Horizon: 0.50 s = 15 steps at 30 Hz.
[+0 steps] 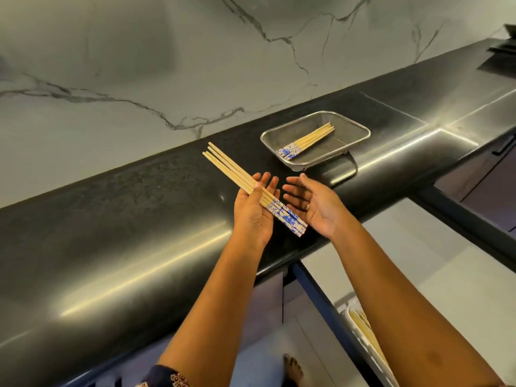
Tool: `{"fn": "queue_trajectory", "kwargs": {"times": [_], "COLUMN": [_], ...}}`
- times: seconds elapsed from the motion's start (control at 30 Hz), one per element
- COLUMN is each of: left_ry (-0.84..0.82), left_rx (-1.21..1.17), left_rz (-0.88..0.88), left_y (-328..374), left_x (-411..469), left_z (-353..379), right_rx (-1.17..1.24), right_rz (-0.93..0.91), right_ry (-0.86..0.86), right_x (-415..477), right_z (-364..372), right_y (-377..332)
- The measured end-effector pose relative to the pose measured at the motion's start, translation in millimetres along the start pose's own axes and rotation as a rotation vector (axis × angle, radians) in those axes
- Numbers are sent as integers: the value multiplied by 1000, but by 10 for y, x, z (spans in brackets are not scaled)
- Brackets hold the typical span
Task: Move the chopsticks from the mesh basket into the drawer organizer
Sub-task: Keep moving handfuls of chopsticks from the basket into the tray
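The drawer organizer (368,339) is mostly cut off at the bottom edge, with pale sticks in it. The left hand (252,210) has its fingers (258,188) closed on a bunch of chopsticks (251,188) over the dark counter (111,219). The right hand (315,205) is open and holds nothing. More chopsticks (307,141) lie in the mesh basket (354,127) near the counter's front edge. No writing shows.

Pale matt wooden chopsticks (240,177) with glossy blue-and-white patterned ends; a fine metal mesh basket (315,135) with a shiny wire rim; a dark polished countertop (111,233); a smooth grey-veined marble wall (139,65).
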<state>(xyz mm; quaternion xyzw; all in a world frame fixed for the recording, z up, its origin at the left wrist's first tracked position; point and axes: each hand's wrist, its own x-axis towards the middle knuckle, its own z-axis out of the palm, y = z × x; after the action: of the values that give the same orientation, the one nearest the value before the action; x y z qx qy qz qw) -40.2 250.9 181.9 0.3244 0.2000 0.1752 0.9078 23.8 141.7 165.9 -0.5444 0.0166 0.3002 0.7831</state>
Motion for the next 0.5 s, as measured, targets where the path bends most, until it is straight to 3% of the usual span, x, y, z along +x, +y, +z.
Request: {"fn": "queue_trajectory", "kwargs": {"times": [0.27, 0.5], "left_ry": [-74, -157], "left_rx": [217, 257], "left_rz": [-132, -199], "left_y": [-533, -1048], "left_x": [-1025, -1625], "left_z": [-334, -236], "right_rx": [-648, -847], "right_rz": [-54, 21], "right_ry": [-172, -115], "right_x": [-899, -1408], "right_z": [-92, -493], "right_y": [271, 250]}}
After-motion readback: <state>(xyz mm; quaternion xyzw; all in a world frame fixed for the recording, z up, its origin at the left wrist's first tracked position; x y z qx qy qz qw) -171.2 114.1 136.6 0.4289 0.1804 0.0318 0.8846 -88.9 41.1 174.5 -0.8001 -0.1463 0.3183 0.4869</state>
